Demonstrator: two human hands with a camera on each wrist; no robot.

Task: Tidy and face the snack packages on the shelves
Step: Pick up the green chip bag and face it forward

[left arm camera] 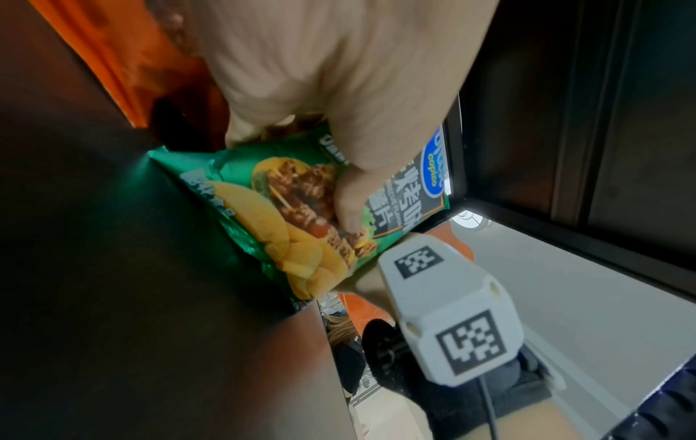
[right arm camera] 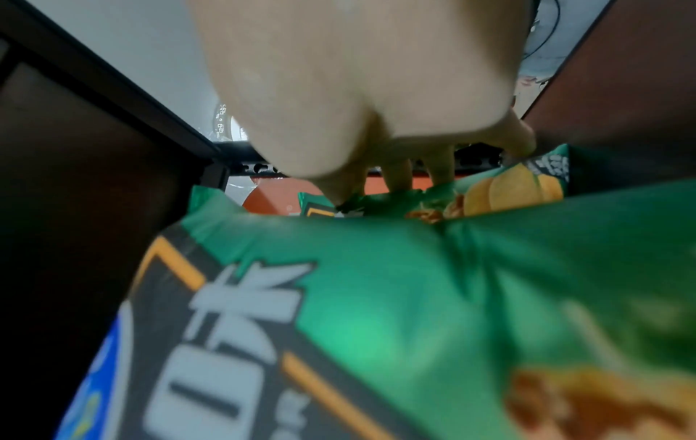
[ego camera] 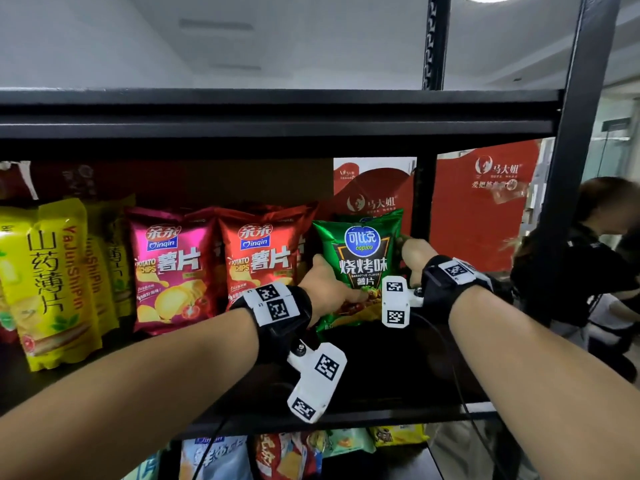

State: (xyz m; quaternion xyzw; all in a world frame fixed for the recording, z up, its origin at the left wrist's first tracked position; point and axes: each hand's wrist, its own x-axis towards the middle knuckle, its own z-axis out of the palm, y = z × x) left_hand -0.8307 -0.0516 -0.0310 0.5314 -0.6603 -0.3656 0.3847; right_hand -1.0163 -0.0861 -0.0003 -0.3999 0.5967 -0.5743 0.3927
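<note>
Green barbecue chip bag (ego camera: 360, 258) is standing upright at the right end of the middle shelf (ego camera: 398, 372), long axis vertical, printed front facing out toward the camera, top seal up at 12 o'clock, bottom edge resting on the shelf board. Left hand (ego camera: 325, 289) is gripping the bag's lower left edge, at about 8 o'clock on the bag; in the left wrist view the thumb (left arm camera: 350, 205) is lying across the printed front and the other fingers are wrapping behind. Right hand (ego camera: 415, 254) is sitting at the bag's right edge, about 3 o'clock, with fingers (right arm camera: 399, 175) reaching behind the front bag onto a second green bag (right arm camera: 501, 190) standing just behind it; cannot tell if they are closing on it. Red chip bag (ego camera: 263, 261) is standing just left of the green one, at 9 o'clock, then a pink chip bag (ego camera: 169, 271), then yellow yam-chip bags (ego camera: 52, 282) farther left, all upright, fronts out.
</note>
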